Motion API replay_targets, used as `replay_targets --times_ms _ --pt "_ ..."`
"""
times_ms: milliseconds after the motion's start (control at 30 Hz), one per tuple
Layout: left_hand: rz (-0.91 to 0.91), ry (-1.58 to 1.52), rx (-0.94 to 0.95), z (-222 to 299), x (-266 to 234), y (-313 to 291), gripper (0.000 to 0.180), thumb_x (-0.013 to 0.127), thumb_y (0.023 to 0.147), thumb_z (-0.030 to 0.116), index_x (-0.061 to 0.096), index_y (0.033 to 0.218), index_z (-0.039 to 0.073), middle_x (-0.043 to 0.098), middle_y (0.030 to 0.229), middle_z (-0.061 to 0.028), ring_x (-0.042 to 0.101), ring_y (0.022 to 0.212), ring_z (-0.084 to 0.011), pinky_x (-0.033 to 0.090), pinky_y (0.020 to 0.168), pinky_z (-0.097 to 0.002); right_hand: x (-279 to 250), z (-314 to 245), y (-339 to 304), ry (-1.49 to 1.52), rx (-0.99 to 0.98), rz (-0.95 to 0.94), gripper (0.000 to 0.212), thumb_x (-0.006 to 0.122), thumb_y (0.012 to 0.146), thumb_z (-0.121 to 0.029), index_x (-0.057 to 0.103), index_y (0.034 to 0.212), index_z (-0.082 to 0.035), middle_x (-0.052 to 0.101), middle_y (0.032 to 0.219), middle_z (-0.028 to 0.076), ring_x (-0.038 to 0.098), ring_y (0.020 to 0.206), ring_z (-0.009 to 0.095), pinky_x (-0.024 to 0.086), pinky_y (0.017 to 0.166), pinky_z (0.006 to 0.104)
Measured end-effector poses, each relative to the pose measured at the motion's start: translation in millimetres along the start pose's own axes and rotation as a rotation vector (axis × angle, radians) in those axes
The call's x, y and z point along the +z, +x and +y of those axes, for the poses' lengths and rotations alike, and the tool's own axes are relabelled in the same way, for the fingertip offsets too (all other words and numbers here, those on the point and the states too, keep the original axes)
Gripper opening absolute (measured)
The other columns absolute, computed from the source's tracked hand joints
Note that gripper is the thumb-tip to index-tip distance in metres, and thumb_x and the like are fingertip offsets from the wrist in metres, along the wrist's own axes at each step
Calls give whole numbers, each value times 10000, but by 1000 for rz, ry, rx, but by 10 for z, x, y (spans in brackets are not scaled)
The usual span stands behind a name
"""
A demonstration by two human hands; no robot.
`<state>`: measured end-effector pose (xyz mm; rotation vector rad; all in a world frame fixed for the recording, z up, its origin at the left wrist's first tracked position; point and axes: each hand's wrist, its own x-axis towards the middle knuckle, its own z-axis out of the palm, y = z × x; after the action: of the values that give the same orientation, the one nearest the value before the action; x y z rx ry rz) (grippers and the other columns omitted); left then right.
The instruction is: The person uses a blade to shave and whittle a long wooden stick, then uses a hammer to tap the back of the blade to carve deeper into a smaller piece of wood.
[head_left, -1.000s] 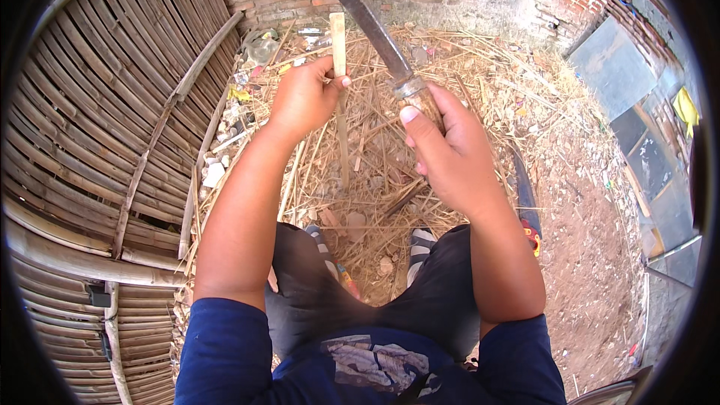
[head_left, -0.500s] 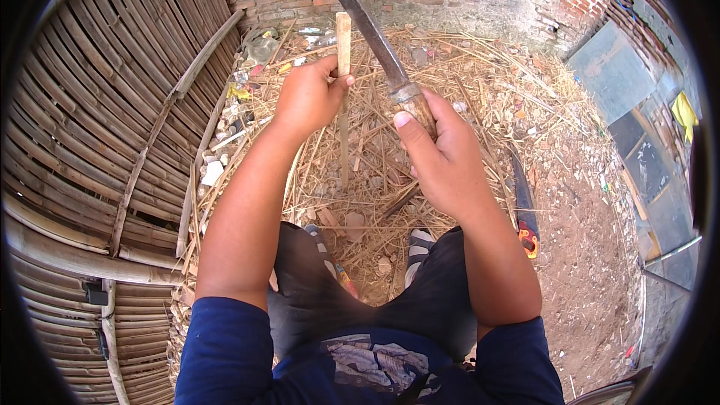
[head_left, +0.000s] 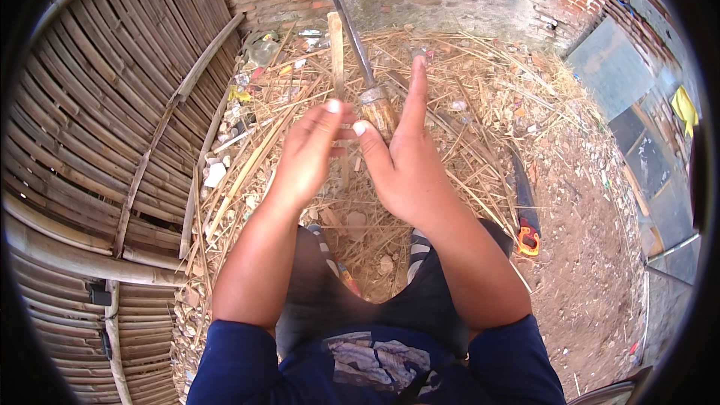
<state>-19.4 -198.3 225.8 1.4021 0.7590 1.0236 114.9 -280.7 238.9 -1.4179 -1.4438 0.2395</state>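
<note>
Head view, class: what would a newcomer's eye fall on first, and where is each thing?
First, probably, the machete, its dark blade rising at the top centre above the right hand, with a pale, upright bamboo strip just left of it, by the left hand. Next, perhaps, the orange-handled handsaw lying on the ground to the right, and the bright yellow scrap near the far right edge.

Wood-handled knife (head_left: 352, 36), blade upward; pale strip (head_left: 336, 49) beside, upright.
</note>
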Motion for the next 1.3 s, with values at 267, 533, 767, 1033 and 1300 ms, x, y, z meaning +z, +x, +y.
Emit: replay_targets --times_ms 267,533,767,1033,1300 --pt "-202 -42 -108 253 -28 -154 447 610 1014 376 617 1242 -9 688 1058 -68 637 947 -106 503 827 -239 229 -210 -140 113 -1 -110 954 546 955 -56 -198 1551 -20 560 1280 343 630 1122 440 494 954 470" --pt "-254 -23 -182 405 -528 -375 409 513 1053 412 583 1176 29 669 959 -85 679 884 -214 531 804 -327 196 27 -23 403 149 -17 623 624 960 -245 389 1467 31 626 1095 192 650 1013 272 510 906 425" --pt "-146 -60 -129 404 -792 -645 509 528 1020 474 550 1177 -9 557 800 -59 554 625 -166 482 584 -287 875 377 515 17 -184 50 656 667 937 -258 394 1465 21 543 1345 249 563 1223 407 456 1027 481" --pt "-75 -33 -107 381 -1003 -747 515 519 1017 503 572 1169 13 539 748 -52 481 523 -128 393 480 -251 1180 288 620 136 -178 112 197 683 932 -207 662 935 -11 625 767 175 639 698 365 472 630 451" --pt "-47 -32 -114 361 -1191 -760 508 528 1010 494 585 1145 7 534 710 -46 458 487 -106 367 459 -233 1246 219 625 130 -161 94 199 692 927 -214 668 941 -17 628 760 173 635 688 354 470 617 440"
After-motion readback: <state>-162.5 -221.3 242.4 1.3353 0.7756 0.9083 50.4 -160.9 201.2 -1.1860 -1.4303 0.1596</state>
